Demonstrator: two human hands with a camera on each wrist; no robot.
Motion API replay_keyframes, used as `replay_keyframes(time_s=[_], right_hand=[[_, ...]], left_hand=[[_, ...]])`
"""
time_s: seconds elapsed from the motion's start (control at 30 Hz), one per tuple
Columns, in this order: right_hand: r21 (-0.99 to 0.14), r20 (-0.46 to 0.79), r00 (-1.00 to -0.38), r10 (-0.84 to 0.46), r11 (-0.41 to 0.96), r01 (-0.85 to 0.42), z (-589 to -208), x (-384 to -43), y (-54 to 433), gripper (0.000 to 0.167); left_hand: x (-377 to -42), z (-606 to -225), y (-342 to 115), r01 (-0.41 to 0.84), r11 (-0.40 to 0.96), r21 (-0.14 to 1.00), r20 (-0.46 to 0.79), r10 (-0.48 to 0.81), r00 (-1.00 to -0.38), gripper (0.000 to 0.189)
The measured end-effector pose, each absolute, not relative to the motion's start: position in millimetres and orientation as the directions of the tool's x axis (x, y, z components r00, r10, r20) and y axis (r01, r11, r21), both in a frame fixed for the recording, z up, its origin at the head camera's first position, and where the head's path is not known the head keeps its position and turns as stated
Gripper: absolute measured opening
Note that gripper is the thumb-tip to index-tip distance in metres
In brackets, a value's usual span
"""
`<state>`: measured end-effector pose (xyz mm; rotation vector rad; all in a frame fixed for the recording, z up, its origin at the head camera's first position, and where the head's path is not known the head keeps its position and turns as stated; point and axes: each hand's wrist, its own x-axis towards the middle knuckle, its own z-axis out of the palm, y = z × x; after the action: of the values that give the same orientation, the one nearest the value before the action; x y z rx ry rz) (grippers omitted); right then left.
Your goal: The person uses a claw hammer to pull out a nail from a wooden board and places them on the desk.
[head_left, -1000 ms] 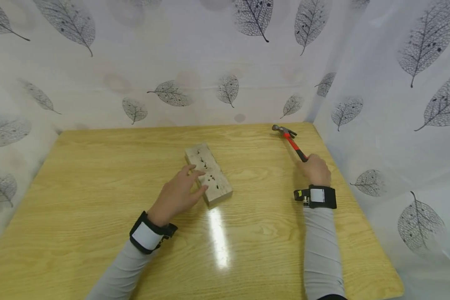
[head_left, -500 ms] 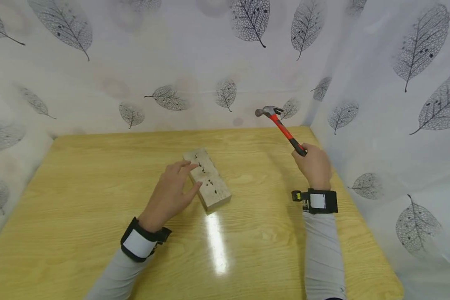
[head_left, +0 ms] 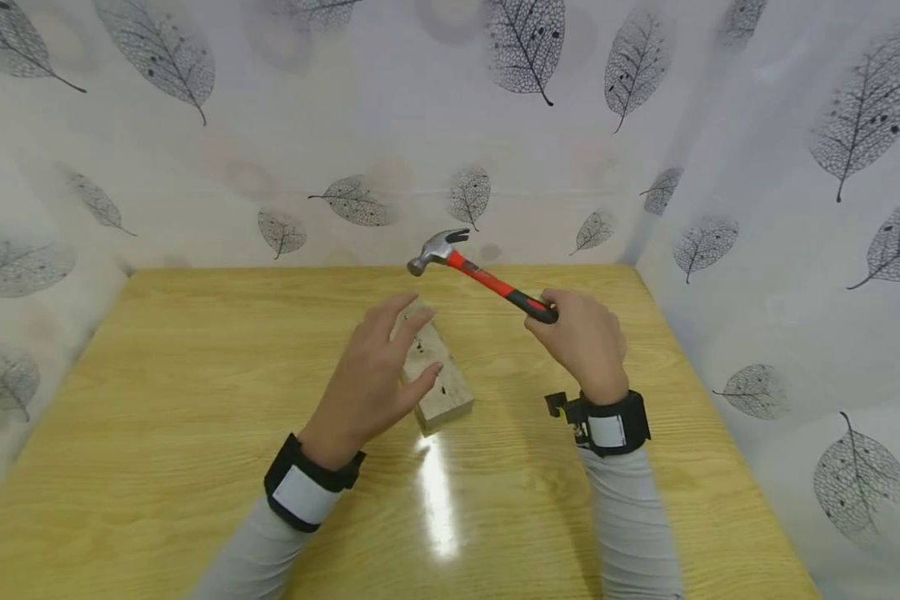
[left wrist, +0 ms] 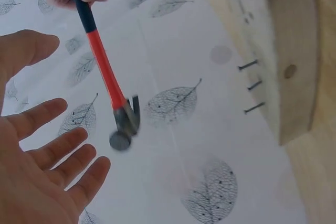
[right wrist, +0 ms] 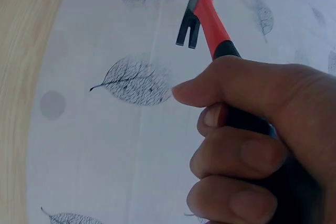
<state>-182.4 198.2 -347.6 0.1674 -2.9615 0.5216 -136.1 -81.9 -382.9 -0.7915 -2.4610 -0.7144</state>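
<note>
Table with a yellow wood-grain top (head_left: 157, 375) runs across the lower part of my head cam. Left to right, I've got a light grey sleeve (head_left: 247, 550), a black wrist strap with a white patch (head_left: 307, 497), then the left hand (head_left: 369, 371), fingers spread and gripping nothing. It hovers near a pale rectangular wooden block (head_left: 450, 396) lying at a slant on the table, partly hidden behind the hand in that view; my left wrist cam shows a gap between them. Same cam catches three dark nails (left wrist: 255, 85) poking out of the block. Next is a claw hammer with a silvery head and red-and-black handle (head_left: 487, 279), up in the air, head end pointing left. The right hand (head_left: 581, 342) is wrapped round its black grip, so the hands are well apart. A white curtain with dark leaf prints (head_left: 390, 117) hangs behind and fills my right edge too.
</note>
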Motion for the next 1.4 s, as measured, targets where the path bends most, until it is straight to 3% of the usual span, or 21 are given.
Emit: replay_keyframes(time_s=[0.17, 0.4, 0.5, 0.67, 0.77, 0.97, 1.13, 1.33, 1.4], right_hand=[[-0.306, 0.113, -0.981, -0.159, 0.934, -0.187, -340, -176, 165, 0.009], [-0.254, 0.049, -0.953, -0.299, 0.919, -0.301, -329, -172, 133, 0.007], [-0.256, 0.034, -0.941, -0.338, 0.907, -0.335, -327, -170, 123, 0.008], [-0.255, 0.018, -0.938, -0.345, 0.906, -0.338, -329, -167, 113, 0.01], [-0.248, -0.002, -0.935, -0.356, 0.906, -0.344, -334, -166, 110, 0.008], [-0.245, -0.008, -0.918, -0.396, 0.891, -0.382, -342, -169, 104, 0.012], [-0.267, -0.004, -0.899, -0.437, 0.867, -0.42, -346, -173, 100, 0.017], [-0.339, 0.052, -0.866, -0.498, 0.806, -0.484, -345, -179, 105, 0.038], [-0.386, 0.088, -0.861, -0.501, 0.78, -0.493, -343, -179, 111, 0.038]], left_hand=[[-145, -383, -69, 0.636, 0.744, 0.206, 0.561, 0.443, -0.7, 0.071], [-150, -391, -70, 0.59, 0.799, 0.121, 0.536, 0.447, -0.716, 0.077], [-152, -393, -73, 0.561, 0.821, 0.107, 0.534, 0.429, -0.729, 0.069], [-154, -393, -78, 0.509, 0.856, 0.089, 0.548, 0.385, -0.743, 0.036], [-157, -395, -82, 0.512, 0.853, 0.103, 0.526, 0.39, -0.756, 0.026], [-165, -402, -89, 0.53, 0.819, 0.219, 0.381, 0.429, -0.819, 0.036], [-167, -405, -94, 0.506, 0.828, 0.239, 0.296, 0.434, -0.851, 0.032], [-168, -407, -97, 0.477, 0.84, 0.256, 0.243, 0.422, -0.873, 0.027], [-169, -408, -98, 0.474, 0.838, 0.271, 0.232, 0.421, -0.877, 0.025]])
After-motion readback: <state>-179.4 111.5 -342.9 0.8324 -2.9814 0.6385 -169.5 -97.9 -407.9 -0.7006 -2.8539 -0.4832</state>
